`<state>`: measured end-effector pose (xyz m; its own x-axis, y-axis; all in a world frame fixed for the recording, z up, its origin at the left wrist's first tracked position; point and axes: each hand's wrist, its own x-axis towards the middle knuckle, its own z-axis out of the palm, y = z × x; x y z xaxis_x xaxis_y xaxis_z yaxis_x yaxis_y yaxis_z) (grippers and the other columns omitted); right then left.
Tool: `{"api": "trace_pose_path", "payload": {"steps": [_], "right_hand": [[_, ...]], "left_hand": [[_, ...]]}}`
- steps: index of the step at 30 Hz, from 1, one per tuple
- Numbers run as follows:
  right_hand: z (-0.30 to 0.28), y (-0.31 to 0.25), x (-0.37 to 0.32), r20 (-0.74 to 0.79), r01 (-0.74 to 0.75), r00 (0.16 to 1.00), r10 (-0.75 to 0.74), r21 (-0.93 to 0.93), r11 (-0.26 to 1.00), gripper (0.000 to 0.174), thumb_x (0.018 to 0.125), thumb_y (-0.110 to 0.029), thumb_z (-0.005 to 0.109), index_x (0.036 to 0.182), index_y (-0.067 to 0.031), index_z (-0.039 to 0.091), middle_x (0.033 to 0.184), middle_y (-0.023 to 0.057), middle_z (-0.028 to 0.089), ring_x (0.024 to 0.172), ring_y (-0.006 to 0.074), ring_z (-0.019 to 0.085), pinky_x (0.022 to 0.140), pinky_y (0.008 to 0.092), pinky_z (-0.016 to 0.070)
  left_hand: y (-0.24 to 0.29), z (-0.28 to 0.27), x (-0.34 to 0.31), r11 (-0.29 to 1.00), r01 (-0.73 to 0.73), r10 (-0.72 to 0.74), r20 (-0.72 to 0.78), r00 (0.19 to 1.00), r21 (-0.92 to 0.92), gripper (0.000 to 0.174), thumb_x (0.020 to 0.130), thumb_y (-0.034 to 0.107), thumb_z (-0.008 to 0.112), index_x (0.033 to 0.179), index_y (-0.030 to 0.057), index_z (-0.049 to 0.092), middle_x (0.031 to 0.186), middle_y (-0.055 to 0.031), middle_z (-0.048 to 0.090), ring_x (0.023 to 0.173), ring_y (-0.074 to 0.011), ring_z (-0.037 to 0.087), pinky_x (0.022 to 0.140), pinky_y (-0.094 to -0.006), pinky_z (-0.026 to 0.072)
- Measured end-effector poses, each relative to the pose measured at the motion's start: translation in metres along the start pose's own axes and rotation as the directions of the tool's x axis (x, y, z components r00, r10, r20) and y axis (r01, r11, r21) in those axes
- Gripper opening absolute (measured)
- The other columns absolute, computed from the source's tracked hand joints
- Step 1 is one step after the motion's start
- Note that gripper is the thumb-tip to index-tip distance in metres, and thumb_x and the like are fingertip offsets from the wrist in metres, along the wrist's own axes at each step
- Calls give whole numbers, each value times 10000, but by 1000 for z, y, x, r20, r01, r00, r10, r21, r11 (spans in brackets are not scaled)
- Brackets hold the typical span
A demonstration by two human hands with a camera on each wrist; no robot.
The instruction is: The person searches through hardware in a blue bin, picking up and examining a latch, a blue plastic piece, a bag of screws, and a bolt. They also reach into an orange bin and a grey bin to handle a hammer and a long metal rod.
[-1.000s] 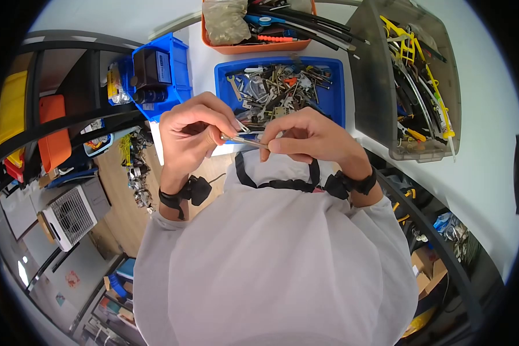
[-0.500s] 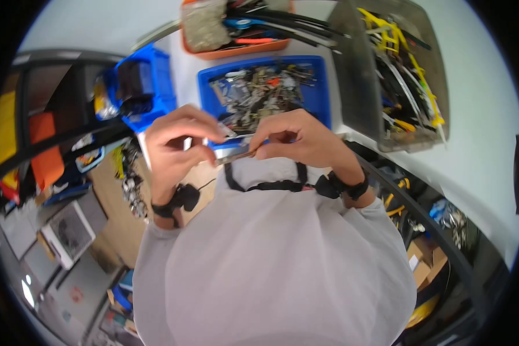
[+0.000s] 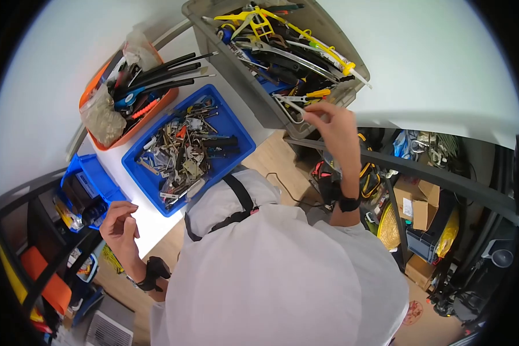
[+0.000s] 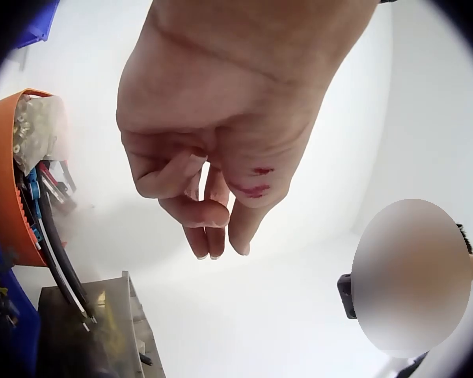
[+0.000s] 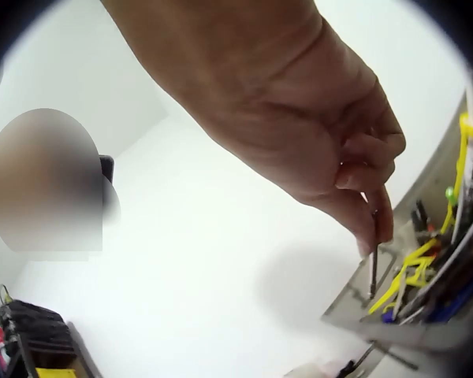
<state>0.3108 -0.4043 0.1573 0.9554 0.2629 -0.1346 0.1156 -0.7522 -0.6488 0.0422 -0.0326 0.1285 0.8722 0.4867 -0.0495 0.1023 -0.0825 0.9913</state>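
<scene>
My right hand (image 3: 341, 135) pinches a slim, rod-like metal piece (image 5: 374, 272) between thumb and fingertips. It hangs over the near end of the grey plastic bin (image 3: 242, 75), with the piece pointing down toward the contents. Yellow-handled pliers (image 3: 314, 94) lie in the bin close to those fingertips. My left hand (image 3: 120, 229) hovers beside the near left corner of the blue tray (image 3: 236, 130), its fingers loosely bent with nothing between them. In the left wrist view the same hand (image 4: 213, 134) shows its palm and hanging fingers.
Mixed small metal parts (image 3: 184, 153) fill much of the blue tray. Behind it stands an orange bin (image 3: 92, 86) with black rods poking out. A smaller blue bin (image 3: 101, 179) sits at the left. A dark shelf rail (image 3: 432, 173) runs along the right.
Both hands held the slim metal piece together over the tray's near edge. The left hand has let go and moved left; the right has carried the piece over the grey bin. The view has turned right.
</scene>
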Motion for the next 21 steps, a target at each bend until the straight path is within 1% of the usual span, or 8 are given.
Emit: {"api": "trace_pose_path", "payload": {"steps": [1,5,7,11,13,17,19,21], "right_hand": [[-7,7,1,-109,-74,992,55,-175,982,169,830,-169,743,924,-28,748,832,124,729,725,283,675,657,362,509],[-16,30,6,-171,-95,984,43,-309,946,165,822,-179,723,896,-34,748,808,144,716,768,343,673,683,413,519],[-13,32,10,-69,-71,996,49,-383,921,153,818,-177,716,889,-45,748,789,134,712,774,334,679,685,419,522],[3,50,15,-37,-16,999,3,-366,930,142,805,-191,738,869,-66,754,777,121,706,745,321,668,681,412,515],[13,62,17,31,98,995,-95,-499,861,130,784,-201,738,825,-78,740,771,120,694,775,318,667,690,430,517],[21,61,22,89,139,990,-109,-522,842,119,768,-202,737,802,-88,726,772,122,685,797,320,664,696,439,515],[26,64,24,97,176,984,-147,-549,817,114,765,-187,729,805,-81,718,783,134,684,797,326,668,703,439,518],[28,61,27,122,169,985,-121,-554,816,111,765,-181,725,806,-78,718,788,139,683,802,327,667,706,439,518]], "left_hand": [[-1,2,2,1000,-5,5,7,1000,8,198,902,149,708,965,-38,691,969,-112,633,497,-26,426,432,-172,301],[-1,11,10,999,36,-36,5,999,39,196,925,152,693,968,-39,682,977,-105,639,489,-19,413,427,-178,282],[1,18,13,998,51,-51,11,999,46,200,929,157,692,975,-37,677,979,-104,643,488,-18,411,430,-178,282],[6,31,13,995,82,-82,7,997,57,214,942,172,688,1007,-30,660,972,-106,664,484,-16,410,438,-176,282],[7,31,14,991,114,-115,8,993,66,205,952,163,674,1030,-26,657,964,-117,679,479,-17,416,439,-177,280],[0,30,12,989,136,-136,-4,991,49,194,959,151,663,1039,-25,657,970,-125,683,475,-16,417,439,-177,281],[-3,29,12,990,107,-109,21,994,93,228,992,202,635,1074,-11,642,988,-91,670,468,-1,386,413,-177,235],[0,29,11,988,133,-134,9,991,78,214,980,180,646,1065,-17,649,984,-109,681,472,-6,402,425,-177,258]]}}
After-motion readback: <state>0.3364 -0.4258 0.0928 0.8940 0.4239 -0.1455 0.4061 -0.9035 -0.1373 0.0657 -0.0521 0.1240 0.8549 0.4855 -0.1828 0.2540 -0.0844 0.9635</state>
